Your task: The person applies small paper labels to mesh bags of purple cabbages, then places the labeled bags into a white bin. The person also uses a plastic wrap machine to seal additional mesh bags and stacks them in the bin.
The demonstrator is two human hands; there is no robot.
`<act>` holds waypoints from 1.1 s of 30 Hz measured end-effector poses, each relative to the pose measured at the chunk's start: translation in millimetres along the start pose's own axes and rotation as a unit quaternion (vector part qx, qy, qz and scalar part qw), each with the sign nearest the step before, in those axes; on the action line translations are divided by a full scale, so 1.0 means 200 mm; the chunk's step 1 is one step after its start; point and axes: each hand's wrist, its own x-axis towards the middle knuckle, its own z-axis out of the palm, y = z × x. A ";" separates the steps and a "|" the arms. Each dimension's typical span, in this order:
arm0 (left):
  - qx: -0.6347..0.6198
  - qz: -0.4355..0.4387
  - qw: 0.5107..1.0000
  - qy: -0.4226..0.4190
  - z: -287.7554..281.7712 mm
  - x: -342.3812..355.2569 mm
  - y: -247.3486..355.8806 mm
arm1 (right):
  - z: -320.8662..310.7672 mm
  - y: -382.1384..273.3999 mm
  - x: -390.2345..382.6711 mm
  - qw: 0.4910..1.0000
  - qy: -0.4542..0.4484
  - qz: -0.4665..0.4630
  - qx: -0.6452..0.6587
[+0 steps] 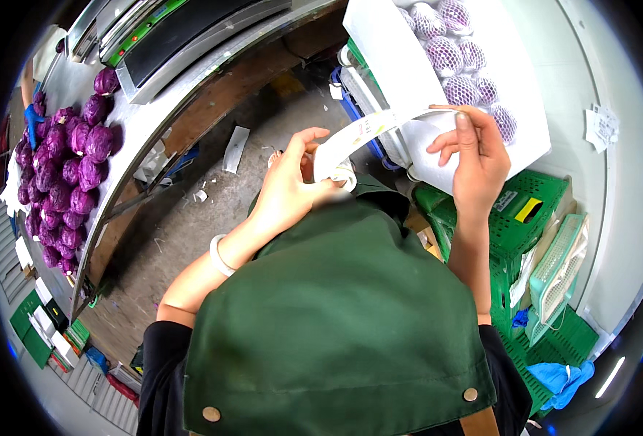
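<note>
My left hand (288, 178) is closed around a roll of white labels (338, 173) in front of the dark green apron. From the roll a strip of labels (368, 129) runs up and to the right in an arc. Its far end is pinched between the thumb and fingers of my right hand (477, 149). Just beyond that hand stands an open white box (398, 62), where several purple round heads in white foam nets (448, 57) lie in rows.
Several red cabbages (70, 171) are heaped on a metal table (143, 120) at left, where another person's blue-gloved hand (33, 120) reaches in. A machine with a dark belt (194, 40) stands behind. Green crates (528, 218) are stacked at right. Paper scraps (235, 149) litter the floor.
</note>
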 end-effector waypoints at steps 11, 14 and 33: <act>0.441 0.188 0.845 0.238 -0.23 0.19 -0.38 | 0.27 -0.08 0.10 0.972 -0.170 -0.155 0.056; 0.349 0.196 0.891 0.213 -0.28 0.31 -0.36 | 0.44 -0.15 0.20 0.949 -0.218 -0.225 -0.028; -0.119 0.062 0.981 -0.138 -0.64 0.39 0.43 | 0.56 -0.33 0.34 0.918 -0.124 -0.312 -0.212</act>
